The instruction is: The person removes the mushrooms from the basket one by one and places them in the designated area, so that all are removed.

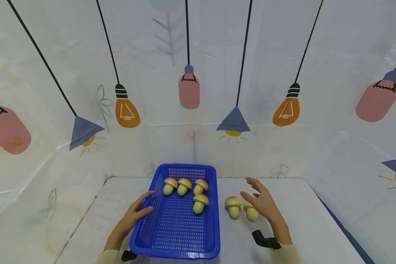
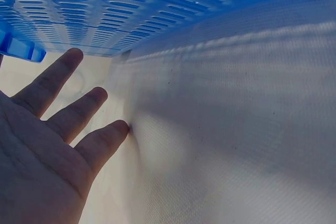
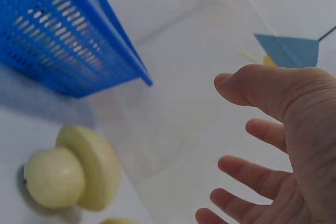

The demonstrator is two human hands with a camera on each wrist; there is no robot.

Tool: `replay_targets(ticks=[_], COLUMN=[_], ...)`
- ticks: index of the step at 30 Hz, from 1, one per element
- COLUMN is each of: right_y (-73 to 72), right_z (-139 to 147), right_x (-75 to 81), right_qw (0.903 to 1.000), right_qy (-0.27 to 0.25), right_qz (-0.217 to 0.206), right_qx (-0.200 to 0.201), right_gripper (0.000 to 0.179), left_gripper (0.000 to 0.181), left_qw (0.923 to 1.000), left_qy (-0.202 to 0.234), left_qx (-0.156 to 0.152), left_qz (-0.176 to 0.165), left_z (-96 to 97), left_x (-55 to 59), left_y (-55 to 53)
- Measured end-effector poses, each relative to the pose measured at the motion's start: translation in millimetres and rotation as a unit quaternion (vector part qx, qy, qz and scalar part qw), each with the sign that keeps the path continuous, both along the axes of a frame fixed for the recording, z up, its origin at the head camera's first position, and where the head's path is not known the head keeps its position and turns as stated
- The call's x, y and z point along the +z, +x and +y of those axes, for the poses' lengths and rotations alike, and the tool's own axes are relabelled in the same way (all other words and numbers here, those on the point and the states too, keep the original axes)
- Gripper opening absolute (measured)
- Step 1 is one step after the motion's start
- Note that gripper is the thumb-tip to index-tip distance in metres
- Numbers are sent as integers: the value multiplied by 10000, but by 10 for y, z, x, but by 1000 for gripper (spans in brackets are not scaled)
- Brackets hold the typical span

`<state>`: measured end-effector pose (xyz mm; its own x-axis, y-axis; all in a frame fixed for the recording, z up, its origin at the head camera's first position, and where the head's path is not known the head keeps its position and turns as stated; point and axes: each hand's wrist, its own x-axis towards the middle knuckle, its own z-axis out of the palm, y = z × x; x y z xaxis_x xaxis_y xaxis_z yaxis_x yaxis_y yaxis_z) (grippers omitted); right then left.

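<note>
Mushrooms [image 1: 233,206] look light and firm, best pinched by the stem [image 1: 233,212]; left hand [image 1: 132,215], by the basket [image 1: 175,253], and right hand [image 1: 263,201] have fingers loosely spread, empty.

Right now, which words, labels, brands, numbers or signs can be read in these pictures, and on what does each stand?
There are none: no readable text shows on the blue basket, the mushrooms or the white tabletop. The backdrop carries only drawings, such as blue lamps and orange bulbs, with no lettering.
</note>
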<state>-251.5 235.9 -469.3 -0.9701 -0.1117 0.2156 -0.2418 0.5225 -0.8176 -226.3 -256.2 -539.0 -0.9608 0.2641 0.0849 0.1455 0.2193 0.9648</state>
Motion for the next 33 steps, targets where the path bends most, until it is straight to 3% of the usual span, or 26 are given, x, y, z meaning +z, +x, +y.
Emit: replay_targets(ticks=[20, 33], right_y=[-94, -149], right_z=[-749, -1053], right_x=[132, 185], right_qw=[9949, 9894], right_qy=[-411, -117], right_qz=[-88, -361], right_qx=[921, 1401], right_gripper=[69, 80], left_gripper=[59, 59], left_qw=[9999, 9999], left_qy=[-78, -91], left_qx=[127, 139], left_qz=[-6, -42], left_z=[12, 24], left_x=[5, 13], left_y=[1, 9])
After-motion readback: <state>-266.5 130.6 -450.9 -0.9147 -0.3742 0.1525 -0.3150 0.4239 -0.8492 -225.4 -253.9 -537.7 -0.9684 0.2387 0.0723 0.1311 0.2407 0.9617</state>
